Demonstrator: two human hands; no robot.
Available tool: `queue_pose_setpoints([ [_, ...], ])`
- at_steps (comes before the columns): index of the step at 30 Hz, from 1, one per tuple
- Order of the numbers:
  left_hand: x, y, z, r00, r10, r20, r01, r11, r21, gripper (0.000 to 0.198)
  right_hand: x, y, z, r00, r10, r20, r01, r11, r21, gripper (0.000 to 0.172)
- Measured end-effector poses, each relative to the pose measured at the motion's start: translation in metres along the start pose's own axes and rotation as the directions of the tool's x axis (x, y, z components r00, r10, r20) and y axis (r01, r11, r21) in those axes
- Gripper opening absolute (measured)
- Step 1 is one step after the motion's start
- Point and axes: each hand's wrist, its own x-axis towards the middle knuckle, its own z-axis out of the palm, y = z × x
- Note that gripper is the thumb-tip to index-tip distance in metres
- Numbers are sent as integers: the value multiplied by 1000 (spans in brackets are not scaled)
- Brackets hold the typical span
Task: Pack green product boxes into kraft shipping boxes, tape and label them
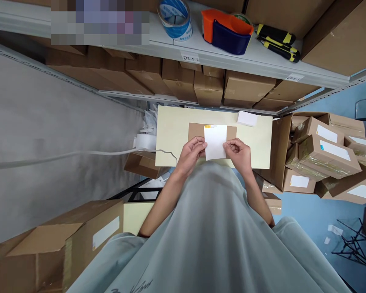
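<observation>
A white label sheet is pinched at its lower corners by both hands. My left hand grips the left edge with closed fingers, and my right hand grips the right edge the same way. The sheet hangs over a flat brown cardboard parcel lying on a pale yellow table top. A small stack of white labels sits at the table's far right edge.
A shelf above carries a blue-and-white tape roll, an orange tape dispenser and yellow-black cutters. Labelled cartons are piled on the right. An open carton stands at lower left. A grey cable runs leftward.
</observation>
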Motion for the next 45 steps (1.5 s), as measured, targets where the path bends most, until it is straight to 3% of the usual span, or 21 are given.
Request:
queue_pose_setpoints([
  [6,0,3,2,1000,1,-12,-1,1000,-31,40,2,0,-3,997,74,-34,-73,997,28,30],
  [11,0,0,0,1000,2,-8,-2,1000,-19,40,8,3,-7,997,77,14,-78,997,27,31],
  [16,5,-8,-1,1000,24,4,-24,999,-26,39,0,-7,-5,996,-87,28,89,991,-104,23],
  [20,11,-14,3,997,65,-31,-65,998,-23,52,-16,-18,3,957,-272,99,286,938,-196,17],
  [23,12,-17,1,991,121,-61,-120,993,21,43,-24,-23,5,944,-298,139,323,919,-227,15],
  [29,6,-20,-10,982,144,-119,-124,979,162,27,-16,-16,-3,984,-166,63,171,981,-93,16],
  [34,11,-32,-17,975,175,-135,-135,955,264,30,5,18,-2,999,17,42,-16,999,-33,23],
  [39,45,-62,-33,979,124,-162,-47,910,413,30,36,70,18,974,223,48,-216,970,-113,24],
  [45,86,-81,-43,968,100,-229,88,719,690,16,54,103,41,953,304,-8,-289,895,-339,13],
])
